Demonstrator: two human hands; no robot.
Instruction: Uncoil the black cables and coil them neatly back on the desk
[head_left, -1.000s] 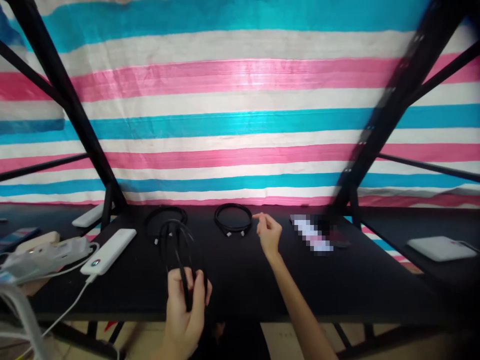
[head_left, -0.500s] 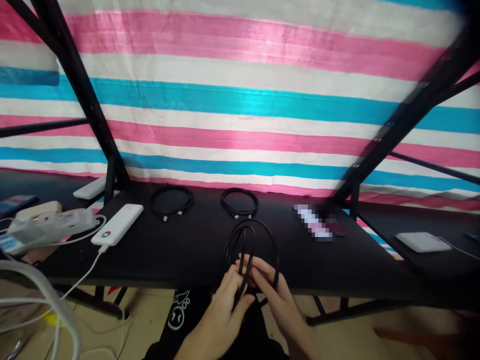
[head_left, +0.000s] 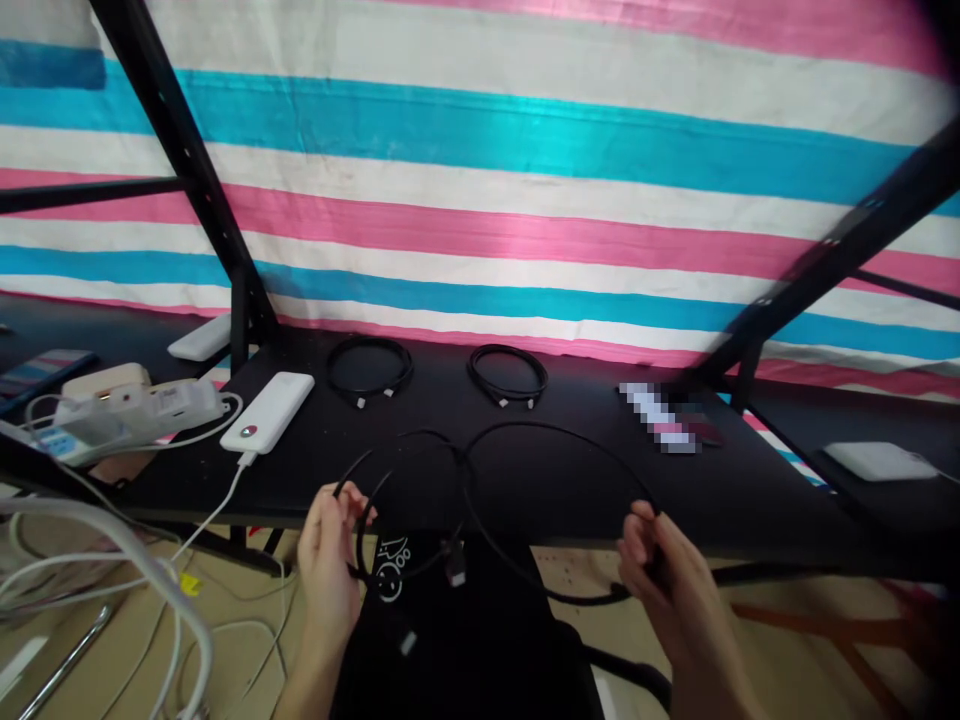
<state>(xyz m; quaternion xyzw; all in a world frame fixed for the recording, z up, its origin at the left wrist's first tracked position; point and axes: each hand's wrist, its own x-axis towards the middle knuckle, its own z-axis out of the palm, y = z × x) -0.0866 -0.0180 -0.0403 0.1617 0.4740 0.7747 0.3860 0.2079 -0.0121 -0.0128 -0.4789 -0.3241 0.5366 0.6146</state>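
Between my two hands stretches a thin black cable [head_left: 525, 423], spread in wide loops above the desk's front edge and my lap. My left hand [head_left: 330, 550] is closed round strands at one side of the loops. My right hand [head_left: 664, 565], well to the right, has its fingers curled round the other side. One metal-tipped plug [head_left: 455, 570] dangles near the middle, and a second plug [head_left: 408, 642] hangs lower toward my left hand. Farther back on the desk lie two similar coiled black cables, the left coil [head_left: 331, 368] and the right coil [head_left: 544, 376], plug ends facing me.
A white power bank [head_left: 268, 412] with a white cord rests on the black desk [head_left: 585, 500] at left. Beyond it are a power strip [head_left: 142, 408] and a phone [head_left: 49, 375]. A pixelated object [head_left: 660, 418] lies at right. Black metal struts and a striped sheet [head_left: 480, 220] stand behind.
My hands were together around the bundled cable; they have moved far apart, left and right, and the loops have spread open between them. The view has tilted down slightly.
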